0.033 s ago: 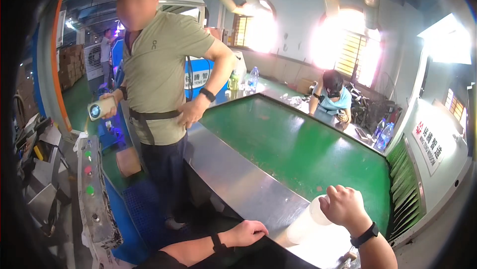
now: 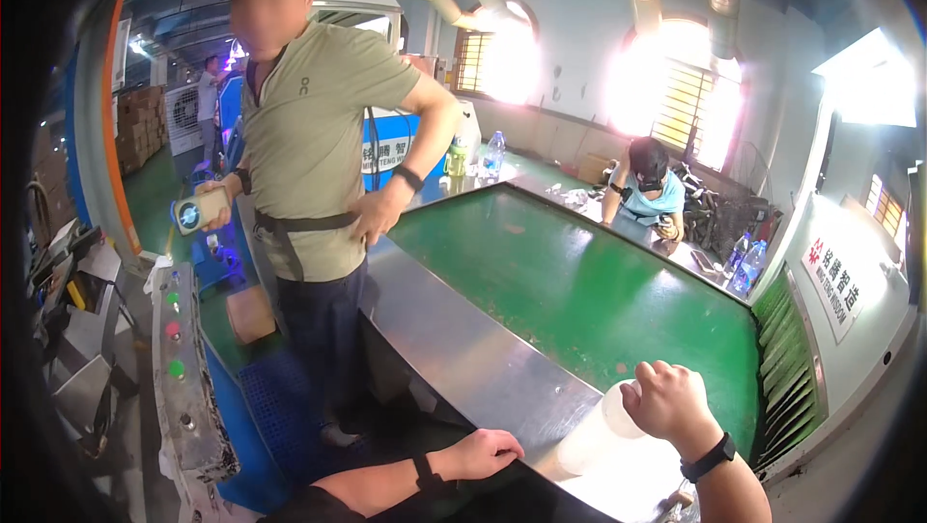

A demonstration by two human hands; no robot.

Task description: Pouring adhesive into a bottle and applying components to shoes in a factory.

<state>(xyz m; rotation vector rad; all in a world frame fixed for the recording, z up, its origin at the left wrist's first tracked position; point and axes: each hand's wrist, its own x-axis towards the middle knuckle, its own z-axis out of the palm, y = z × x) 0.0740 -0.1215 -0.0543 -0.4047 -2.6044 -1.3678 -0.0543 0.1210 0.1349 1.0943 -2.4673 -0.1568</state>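
Note:
At the near edge of the metal tabletop (image 2: 439, 325), my left hand (image 2: 483, 452) rests with its fingers curled in. Nothing shows in it, and its palm side is hidden. Farther right, my right hand (image 2: 673, 405) is closed over the upper end of a pale, translucent plastic container (image 2: 589, 441). Glare washes out much of this rounded container, and the fingertips on its far side cannot be seen. A dark band sits on each of my wrists.
A green belt surface (image 2: 579, 282) stretches beyond the metal strip, with green bristles (image 2: 787, 368) at its right end. To the left stands a person (image 2: 328, 137) holding a phone-like device (image 2: 200, 212). Another person (image 2: 649, 197) sits across, near water bottles (image 2: 745, 264). A button panel (image 2: 183, 368) is at left.
The standing person has shifted very slightly, and the device in that person's hand is tilted a little differently. Both my hands stay where they were.

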